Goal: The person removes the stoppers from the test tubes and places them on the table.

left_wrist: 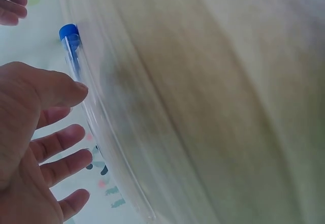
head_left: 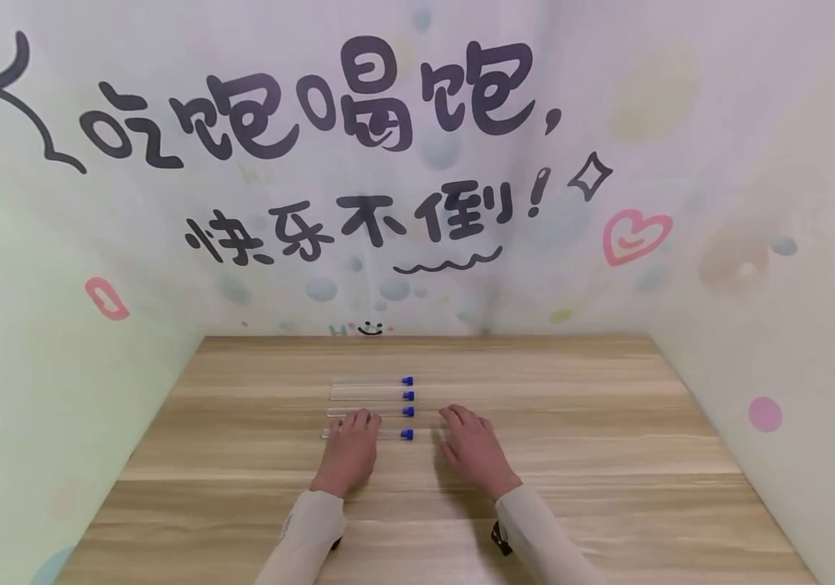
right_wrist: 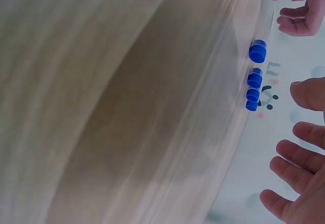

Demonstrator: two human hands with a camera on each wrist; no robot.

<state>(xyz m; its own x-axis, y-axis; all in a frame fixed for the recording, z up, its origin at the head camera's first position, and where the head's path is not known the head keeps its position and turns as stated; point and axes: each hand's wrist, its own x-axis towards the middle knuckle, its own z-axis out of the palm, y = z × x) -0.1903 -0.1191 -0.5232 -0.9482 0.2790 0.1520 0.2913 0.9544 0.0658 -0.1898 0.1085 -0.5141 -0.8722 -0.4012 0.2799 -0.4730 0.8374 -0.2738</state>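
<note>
Several clear test tubes with blue caps lie in a row on the wooden table, caps toward the right. My left hand (head_left: 350, 443) hovers over the two nearest tubes and hides part of the front tube (head_left: 392, 435). In the left wrist view its fingers are spread and slightly bent, with the thumb in front of a capped test tube (left_wrist: 101, 113). My right hand (head_left: 472, 443) is to the right of the capped ends, apart from them. The right wrist view shows its fingers spread loosely, holding nothing, with the nearest blue cap (right_wrist: 257, 52) off to the side.
The wood-grain table (head_left: 571, 382) runs back to a printed wall (head_left: 300, 301) with black lettering. Pale side walls (head_left: 754, 341) border the table on the left and right.
</note>
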